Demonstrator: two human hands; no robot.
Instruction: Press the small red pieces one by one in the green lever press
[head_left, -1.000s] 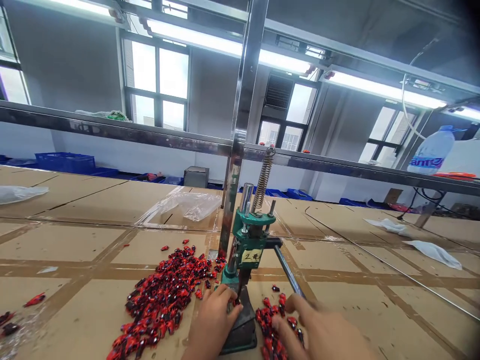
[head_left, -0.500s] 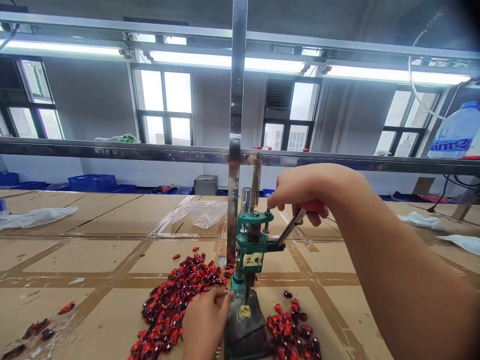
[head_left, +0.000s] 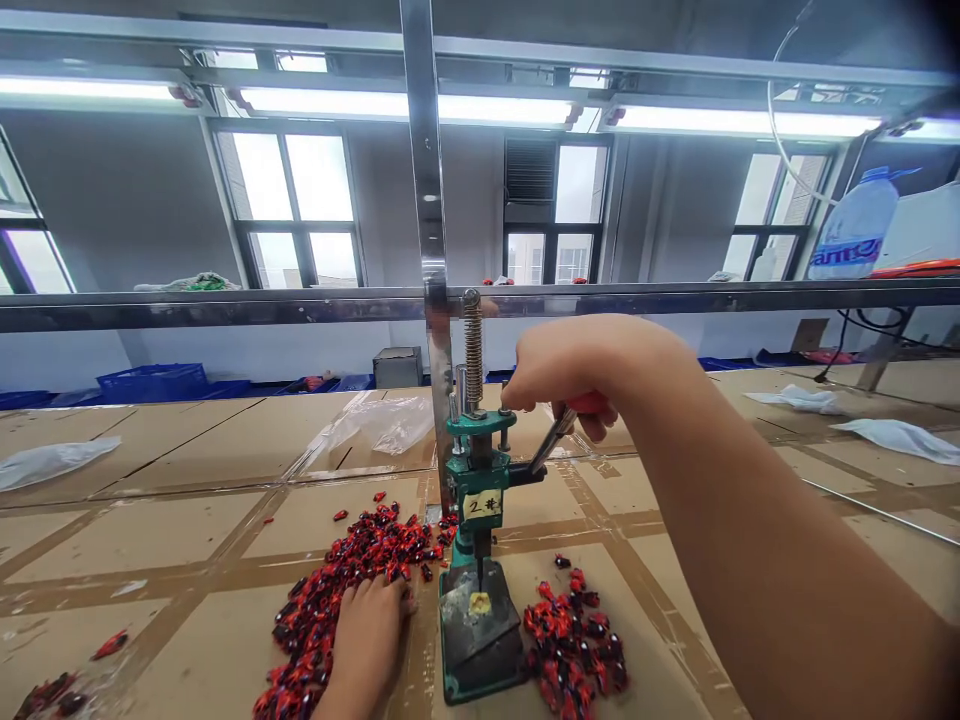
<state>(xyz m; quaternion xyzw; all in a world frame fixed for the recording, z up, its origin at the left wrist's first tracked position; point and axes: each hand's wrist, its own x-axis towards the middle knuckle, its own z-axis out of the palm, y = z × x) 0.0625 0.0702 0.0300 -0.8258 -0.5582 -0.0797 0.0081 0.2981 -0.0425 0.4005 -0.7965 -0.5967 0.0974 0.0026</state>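
My right hand (head_left: 574,375) is wrapped around the lever (head_left: 553,440) of a green hand press (head_left: 480,470), which has a spring on top and a label reading "2#". Under its thin punch, a small yellowish fixture (head_left: 480,603) sits on the dark base; I cannot tell whether a part lies in it. My left hand (head_left: 371,625) rests at the right side of a large pile of small red and black plastic parts (head_left: 304,625). Its fingers are curled down, and whatever they grip is hidden. A smaller pile of the same parts (head_left: 574,640) lies right of the base.
A metal post (head_left: 425,150) rises behind the press and meets a horizontal rail (head_left: 637,300). Clear plastic film (head_left: 397,422) and white bags (head_left: 900,438) lie on the cardboard-covered table (head_left: 210,535). A large water bottle (head_left: 855,225) stands on the rail at right.
My left hand has moved from beside the press base leftward onto the large pile. The right hand stays on the lever. The whole view has shifted, so things appear further left.
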